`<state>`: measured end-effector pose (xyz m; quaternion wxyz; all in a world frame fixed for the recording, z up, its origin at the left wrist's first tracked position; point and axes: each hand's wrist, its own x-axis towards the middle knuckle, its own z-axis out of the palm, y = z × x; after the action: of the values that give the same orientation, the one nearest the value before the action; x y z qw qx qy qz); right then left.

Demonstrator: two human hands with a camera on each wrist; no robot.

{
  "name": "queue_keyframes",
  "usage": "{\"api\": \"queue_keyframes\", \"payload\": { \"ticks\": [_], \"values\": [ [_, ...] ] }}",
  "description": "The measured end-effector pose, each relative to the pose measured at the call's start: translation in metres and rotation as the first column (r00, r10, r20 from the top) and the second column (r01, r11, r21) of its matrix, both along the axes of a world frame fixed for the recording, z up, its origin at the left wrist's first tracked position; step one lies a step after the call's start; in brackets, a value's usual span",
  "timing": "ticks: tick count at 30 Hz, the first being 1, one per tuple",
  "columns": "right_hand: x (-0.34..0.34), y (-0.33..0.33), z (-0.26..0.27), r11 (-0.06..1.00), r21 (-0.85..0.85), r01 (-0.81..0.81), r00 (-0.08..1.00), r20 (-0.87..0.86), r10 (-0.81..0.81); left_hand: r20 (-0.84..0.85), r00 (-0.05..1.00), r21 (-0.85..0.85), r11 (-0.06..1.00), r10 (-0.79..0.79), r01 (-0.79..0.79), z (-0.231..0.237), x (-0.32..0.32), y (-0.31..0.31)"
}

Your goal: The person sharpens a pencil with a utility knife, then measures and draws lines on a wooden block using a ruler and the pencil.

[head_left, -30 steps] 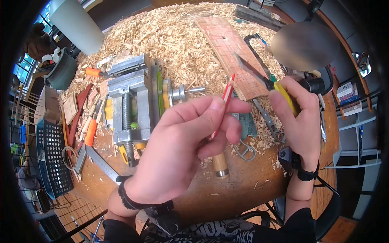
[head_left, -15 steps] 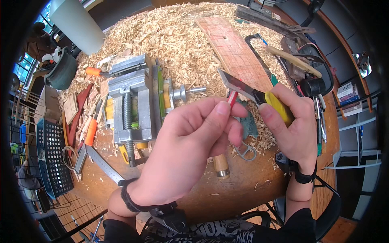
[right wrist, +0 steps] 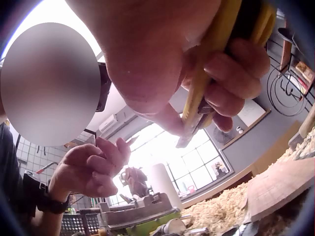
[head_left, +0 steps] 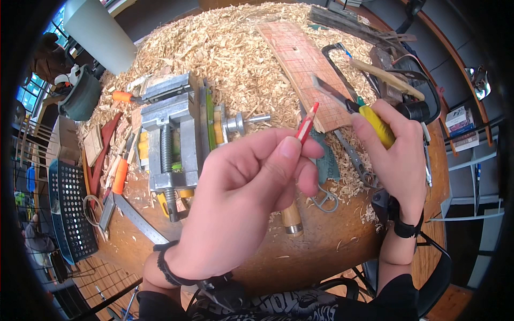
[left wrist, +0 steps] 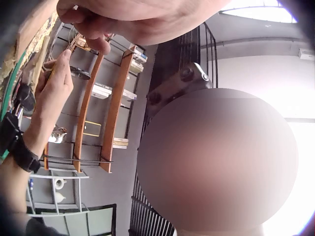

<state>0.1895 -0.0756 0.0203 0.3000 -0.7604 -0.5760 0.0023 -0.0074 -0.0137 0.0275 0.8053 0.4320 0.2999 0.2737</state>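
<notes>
In the head view my left hand point(head_left: 241, 198) pinches a red pencil point(head_left: 307, 125) between thumb and fingers, its cut tip pointing up. To its right, my right hand point(head_left: 396, 155) grips a yellow-handled knife point(head_left: 378, 127), the blade point(head_left: 327, 92) angled up and left, apart from the pencil. In the right wrist view, fingers curl round the yellow handle point(right wrist: 204, 69), and the left hand point(right wrist: 93, 167) is raised beyond it. The left wrist view shows the left hand point(left wrist: 147, 19) at the top; the pencil is hard to make out there.
Wood shavings point(head_left: 235, 59) cover the back of the bench. A metal vise point(head_left: 174, 134) stands left, a gridded board point(head_left: 308, 69) lies behind the hands, and a wooden handle point(head_left: 292, 218) lies near the front. A mallet point(head_left: 388, 80) and saw are at right; a steel square point(head_left: 136, 219) lies front left.
The knife came down across the pencil tip half a second ago; now the right hand has drawn it back up and right, away from the pencil. The left hand has shifted slightly.
</notes>
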Motion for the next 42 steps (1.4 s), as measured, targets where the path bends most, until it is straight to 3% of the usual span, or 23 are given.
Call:
{"api": "queue_keyframes", "payload": {
  "ticks": [3, 8, 11, 15, 27, 34, 36, 40, 42],
  "values": [
    [0.001, 0.0, 0.004, 1.0, -0.002, 0.019, 0.999, -0.05, -0.019, -0.045, 0.999, -0.005, 1.0, 0.023, -0.023, 0.001, 0.001, 0.002],
    [-0.004, -0.004, 0.0, 0.983, 0.138, -0.121, 0.992, -0.025, 0.126, -0.018, 1.0, -0.01, 1.0, 0.017, -0.017, -0.002, 0.0, 0.003],
    [-0.007, -0.006, 0.002, 0.965, 0.122, -0.232, 0.966, -0.087, 0.244, 0.009, 1.0, -0.016, 1.0, 0.004, -0.004, -0.003, 0.0, 0.003],
    [-0.01, -0.004, -0.001, 0.959, 0.114, -0.259, 0.95, -0.147, 0.274, -0.028, 0.999, 0.007, 1.0, 0.015, -0.015, -0.006, 0.001, 0.001],
    [-0.011, -0.005, 0.002, 0.964, 0.15, -0.221, 0.968, -0.084, 0.235, 0.052, 0.998, -0.022, 0.999, -0.03, 0.031, -0.004, 0.0, 0.002],
    [-0.006, -0.003, 0.001, 0.968, 0.141, -0.206, 0.978, -0.014, 0.21, -0.009, 1.0, -0.009, 1.0, 0.017, -0.017, -0.007, 0.003, 0.0],
    [0.001, 0.0, 0.003, 0.998, 0.01, 0.064, 0.997, 0.037, -0.064, 0.013, 1.0, 0.014, 1.0, -0.018, 0.017, -0.004, 0.0, -0.001],
    [0.001, -0.001, 0.004, 1.0, 0.028, 0.012, 0.998, -0.066, -0.01, 0.033, 0.999, -0.048, 0.999, 0.01, -0.009, -0.004, 0.001, 0.003],
    [-0.003, -0.003, -0.001, 0.987, 0.11, -0.121, 0.982, -0.134, 0.135, -0.048, 0.998, -0.034, 0.998, 0.045, -0.047, -0.004, 0.004, 0.002]
  ]
}}
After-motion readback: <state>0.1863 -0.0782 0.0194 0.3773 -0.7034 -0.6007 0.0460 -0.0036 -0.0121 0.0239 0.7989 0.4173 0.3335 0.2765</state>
